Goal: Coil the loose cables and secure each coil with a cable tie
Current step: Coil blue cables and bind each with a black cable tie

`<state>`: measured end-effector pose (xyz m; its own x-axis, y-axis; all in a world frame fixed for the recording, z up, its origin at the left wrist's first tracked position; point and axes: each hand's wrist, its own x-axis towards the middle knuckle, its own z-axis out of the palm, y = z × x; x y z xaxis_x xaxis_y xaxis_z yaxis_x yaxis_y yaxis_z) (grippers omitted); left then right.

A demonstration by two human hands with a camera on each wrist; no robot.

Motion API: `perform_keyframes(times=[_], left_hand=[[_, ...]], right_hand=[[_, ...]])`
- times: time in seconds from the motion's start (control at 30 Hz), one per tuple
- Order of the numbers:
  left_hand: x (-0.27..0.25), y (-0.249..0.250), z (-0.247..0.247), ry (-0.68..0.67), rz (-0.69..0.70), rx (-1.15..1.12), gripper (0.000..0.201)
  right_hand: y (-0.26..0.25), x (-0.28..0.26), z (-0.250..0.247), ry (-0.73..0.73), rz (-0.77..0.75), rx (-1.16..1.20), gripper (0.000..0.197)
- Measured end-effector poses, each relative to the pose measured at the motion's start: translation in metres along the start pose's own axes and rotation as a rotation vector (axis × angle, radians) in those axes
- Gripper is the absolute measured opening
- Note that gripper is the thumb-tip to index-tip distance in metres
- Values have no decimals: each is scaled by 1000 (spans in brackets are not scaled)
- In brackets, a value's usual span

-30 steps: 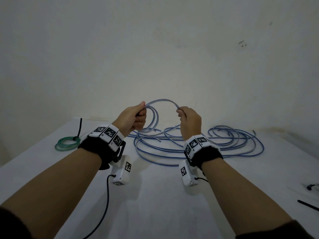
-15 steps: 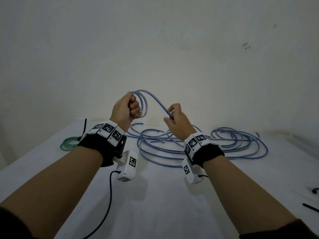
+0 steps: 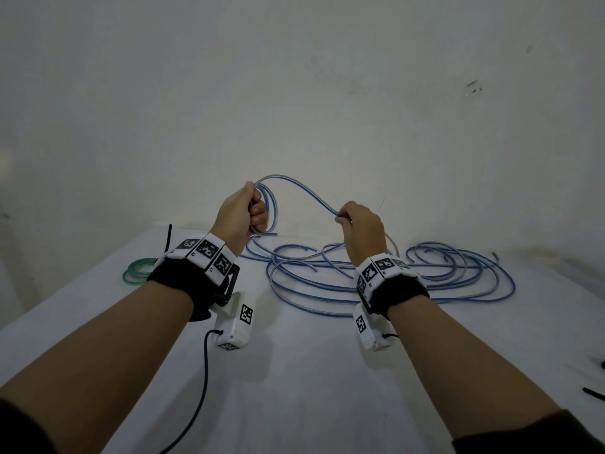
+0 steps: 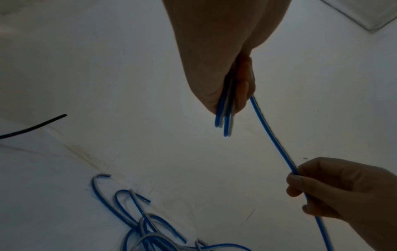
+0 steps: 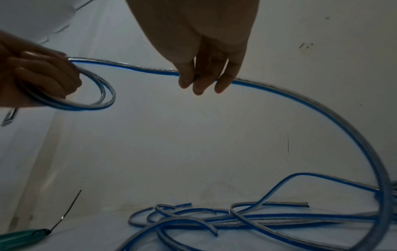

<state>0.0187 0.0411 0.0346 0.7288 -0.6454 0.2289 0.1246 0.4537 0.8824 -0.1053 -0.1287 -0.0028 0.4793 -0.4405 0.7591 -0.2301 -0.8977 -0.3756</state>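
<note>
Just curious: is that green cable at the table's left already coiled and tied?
Coiled, yes: the green cable lies in a neat ring. A black tie sticks up from it, apparently fastened.

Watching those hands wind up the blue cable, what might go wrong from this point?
The left hand grips only a couple of small loops; they may spring open if its grip loosens. The right hand just pinches the blue cable, so it might slip. The loose pile on the table crosses itself and may snag as it is drawn up, perhaps dragging toward the tied green coil.
</note>
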Motion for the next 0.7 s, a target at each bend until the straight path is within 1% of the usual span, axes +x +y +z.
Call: perform_keyframes(times=[0.2,0.3,0.4,0.47,0.6,0.7], left_hand=[[-6,0,8,-213,-111,-65,43],[-5,-1,14,-233,-81,-137,42],[-1,-1,17,-184,0,-185,40],[0,-1,17,-125,61,-182,38],[4,1,16,17,154,-226,36],[6,2,14,107,215,-175,34]], right_hand=[[0,-4,8,-212,-37,-74,23],[-8,-5,11,-363,-44,-77,27],[-18,-10,11,-454,-65,-37,25],[-21,-14,11,-450,-77,-21,20],[-16,-17,14,-453,9,-73,20],[-14,-20,18,-466,51,-113,21]])
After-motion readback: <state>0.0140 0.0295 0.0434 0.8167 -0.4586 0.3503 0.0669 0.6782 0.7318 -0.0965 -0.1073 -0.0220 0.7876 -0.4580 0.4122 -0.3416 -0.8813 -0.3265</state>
